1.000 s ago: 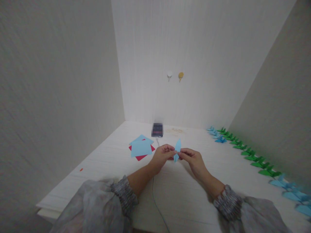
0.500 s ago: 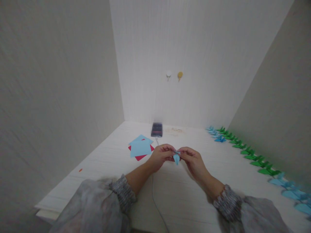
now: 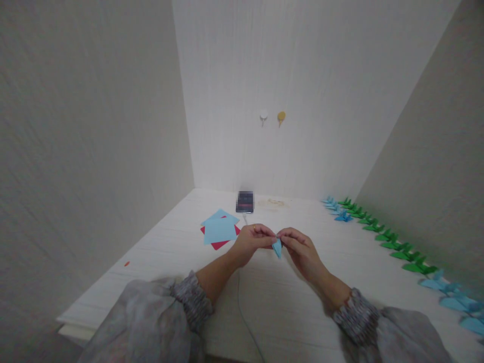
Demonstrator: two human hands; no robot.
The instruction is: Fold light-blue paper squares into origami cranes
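A small folded piece of light blue paper [image 3: 277, 248] is held between my two hands, its pointed end hanging down. My left hand [image 3: 251, 244] pinches it from the left with thumb and fingers; a ring shows on one finger. From the right, my right hand [image 3: 301, 248] pinches the same paper near its top. The fingertips nearly meet and hide the upper folds. Left of my hands lie loose light blue sheets [image 3: 219, 231] with red paper [image 3: 220, 245] under them.
Folded green paper cranes [image 3: 385, 235] and blue paper cranes [image 3: 456, 301] line the table's right side. A phone-like device [image 3: 245, 202] with a pale cable [image 3: 245, 322] stands at the back wall. Two hooks [image 3: 281, 116] are on that wall. An orange scrap [image 3: 127, 263] lies at left.
The folded blue paper has turned between my fingers: its rounded, split face has become a narrower, slanted point. Both hands stay in nearly the same place.
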